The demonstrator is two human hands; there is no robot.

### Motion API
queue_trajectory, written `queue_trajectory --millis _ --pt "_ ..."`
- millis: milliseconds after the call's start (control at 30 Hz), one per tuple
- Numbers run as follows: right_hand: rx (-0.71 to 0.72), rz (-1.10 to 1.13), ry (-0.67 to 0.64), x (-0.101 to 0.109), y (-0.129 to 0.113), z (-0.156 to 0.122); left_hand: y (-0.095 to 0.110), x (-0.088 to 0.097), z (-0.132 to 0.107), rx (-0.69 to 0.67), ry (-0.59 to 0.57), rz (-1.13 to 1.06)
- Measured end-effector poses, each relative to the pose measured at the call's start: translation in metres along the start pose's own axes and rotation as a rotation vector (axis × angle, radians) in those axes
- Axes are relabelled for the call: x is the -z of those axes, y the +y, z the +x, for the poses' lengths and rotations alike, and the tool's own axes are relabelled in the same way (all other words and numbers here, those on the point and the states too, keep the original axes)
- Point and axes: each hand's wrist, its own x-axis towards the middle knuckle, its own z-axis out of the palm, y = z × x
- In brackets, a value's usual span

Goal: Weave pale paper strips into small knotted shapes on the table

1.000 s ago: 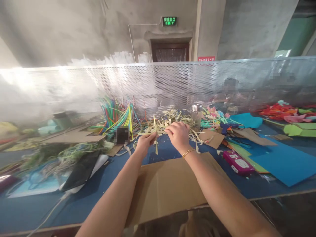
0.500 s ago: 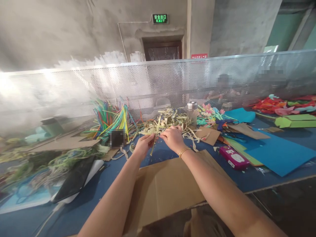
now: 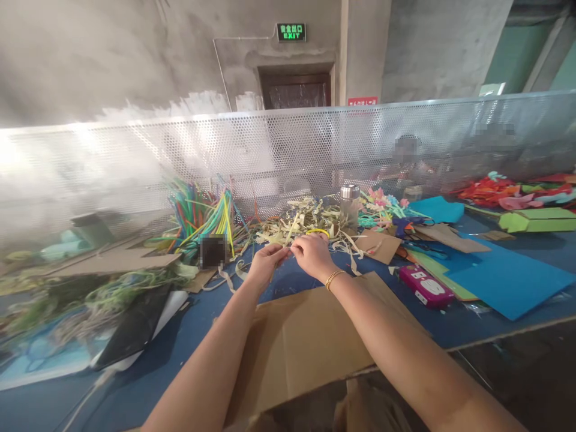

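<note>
My left hand is closed, its thumb and fingers pinching a thin pale yellow-green strip that rises above the fingertips. Close beside it, my right hand is curled shut, with its fingertips meeting those of the left. A yellow loop shows just behind the right knuckles; the rest of it is hidden, and I cannot tell whether that hand grips it. Behind both hands lies a heap of pale, dry-looking strips. Under my forearms is a brown cardboard sheet.
Coloured pipe cleaners stand back left, near a dark tablet and tangled green strands. A bottle stands behind the right hand. Rightward lie a purple case and blue sheets. A perforated metal screen borders the back.
My hands have come closer together, fingertips meeting at the strip. The yellow loop now shows behind the right hand. The strip's lower end is less visible.
</note>
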Motion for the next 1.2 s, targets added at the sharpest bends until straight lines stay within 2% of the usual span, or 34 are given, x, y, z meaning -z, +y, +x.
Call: queue_trajectory --millis 200,400,467,633,700,767,867,1033,1100,1200 --pt "-0.009 0.008 -0.008 0.001 -0.001 0.000 0.000 0.002 0.000 0.045 0.056 -0.057" --pt "0.014 0.036 -0.025 -0.001 -0.001 -0.001 0.002 0.002 0.000 0.012 0.180 -0.009" --pt "0.003 0.046 -0.011 -0.001 0.000 0.000 0.005 0.003 -0.001 0.067 0.150 -0.044" --pt "-0.099 0.127 0.086 0.004 0.006 0.003 0.019 0.012 -0.005 0.300 -0.013 -0.263" --pt "-0.138 0.183 0.117 0.007 0.007 0.003 0.021 0.014 -0.004 0.331 0.034 -0.331" --pt "-0.169 0.251 0.127 0.007 0.008 0.004 0.018 0.014 -0.001 0.342 0.140 -0.365" --pt "-0.241 0.397 0.117 0.003 0.008 0.005 0.010 0.013 0.005 0.319 0.257 -0.401" --pt "-0.382 0.793 0.151 -0.010 0.011 0.009 -0.002 0.008 0.009 0.255 0.288 -0.481" --pt "-0.416 0.923 0.179 -0.012 0.010 0.010 -0.002 0.005 0.007 0.199 0.275 -0.441" --pt "-0.449 0.982 0.185 -0.014 0.006 0.009 0.000 0.001 0.004 0.040 0.291 -0.225"
